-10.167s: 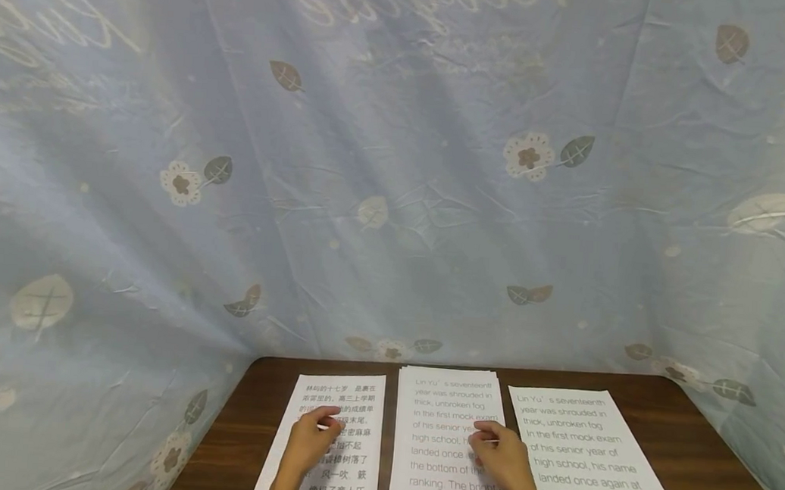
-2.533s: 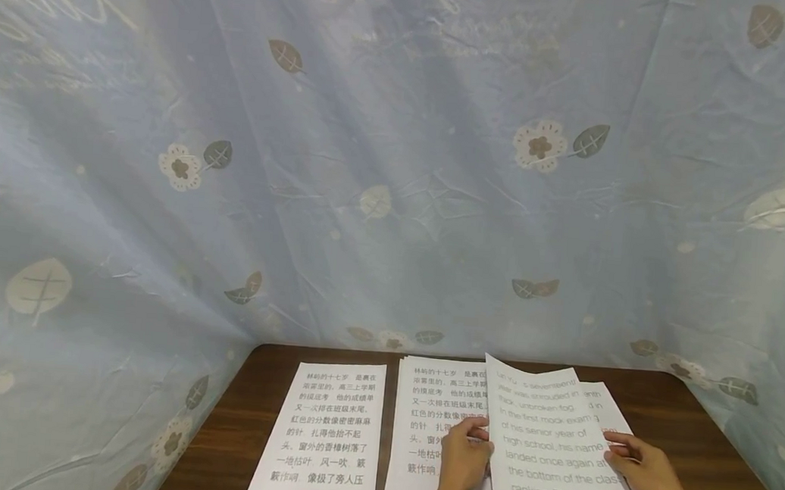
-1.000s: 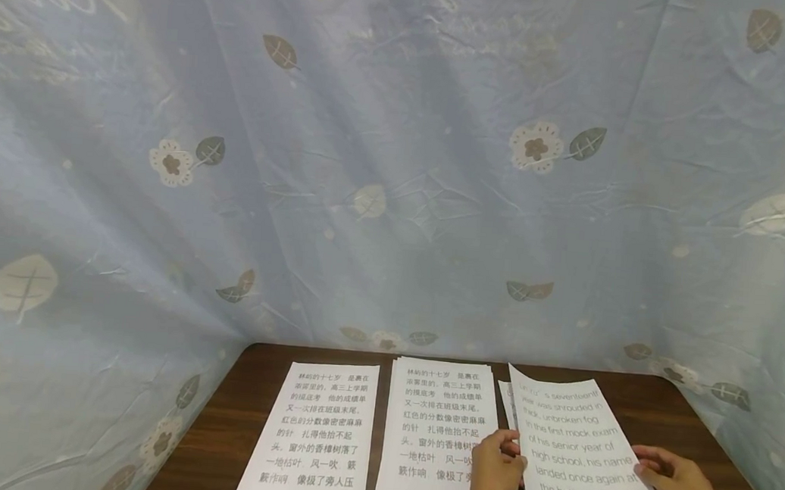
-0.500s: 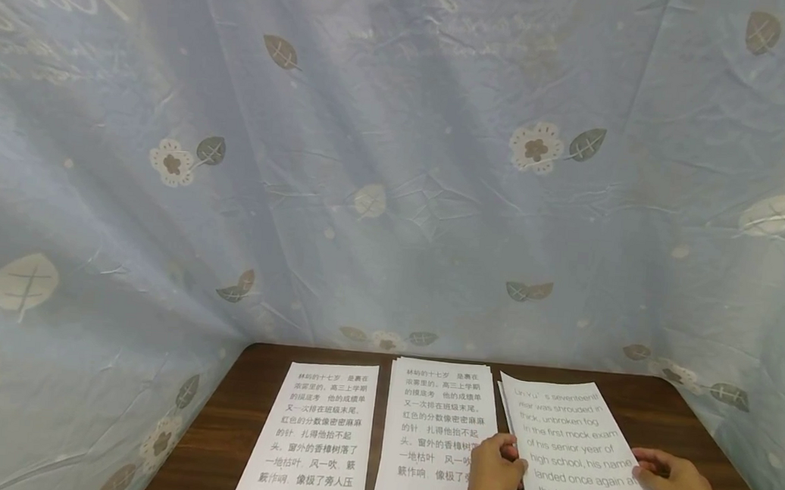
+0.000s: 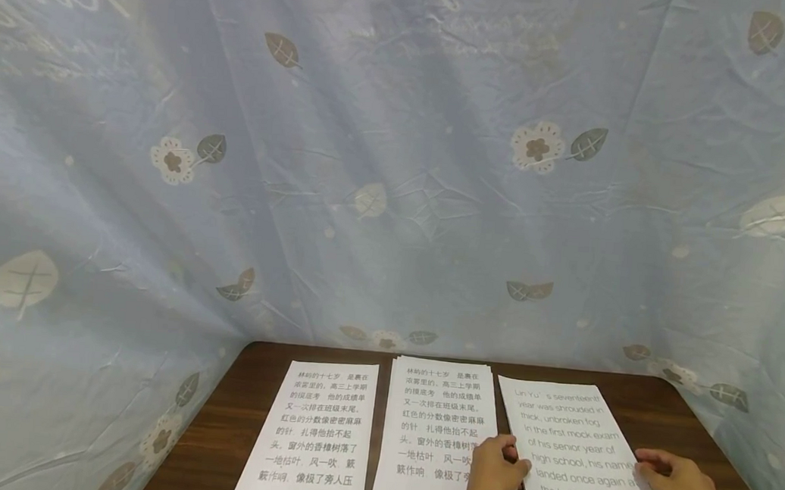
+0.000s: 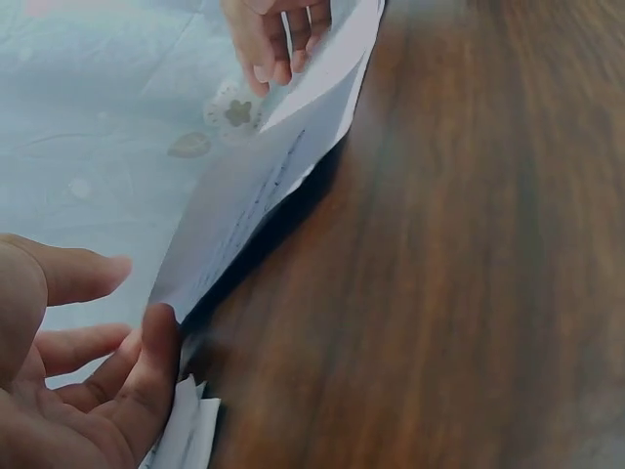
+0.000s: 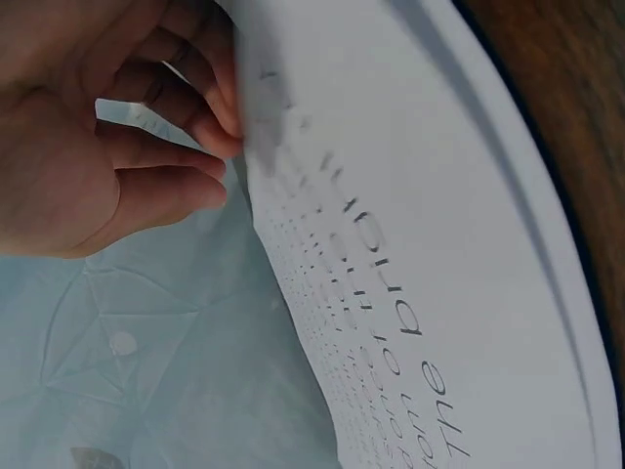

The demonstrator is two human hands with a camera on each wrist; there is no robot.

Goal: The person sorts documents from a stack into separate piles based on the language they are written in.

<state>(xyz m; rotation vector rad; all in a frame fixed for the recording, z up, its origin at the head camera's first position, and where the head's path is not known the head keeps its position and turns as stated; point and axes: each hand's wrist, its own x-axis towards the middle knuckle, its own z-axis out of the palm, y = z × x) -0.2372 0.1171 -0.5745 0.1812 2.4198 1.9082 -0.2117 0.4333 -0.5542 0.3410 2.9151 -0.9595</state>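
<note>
A stack of paper (image 5: 570, 440) with English print lies at the table's right, its top sheet nearly even with what is under it. My left hand (image 5: 494, 472) is at the stack's left edge, fingertips touching it; in the left wrist view the thumb (image 6: 93, 277) stands apart from the fingers. On the opposite side, the fingertips of my right hand (image 5: 679, 485) meet the right edge. The right wrist view shows those fingers (image 7: 210, 127) against the sheets' side, with the thumb free of the paper. Neither hand pinches a sheet.
A middle stack of Chinese-print paper (image 5: 430, 430), slightly uneven at the top, sits just left of my left hand. Farther left lies another Chinese-print pile (image 5: 314, 429). All rest on a dark wooden table (image 5: 215, 430), with a patterned blue cloth (image 5: 398, 162) hung behind and beside it.
Ten seconds ago English print topped the middle stack; now Chinese print does. An English sheet, lifted and tilted between both hands, has moved right and settled flat on the right stack.
</note>
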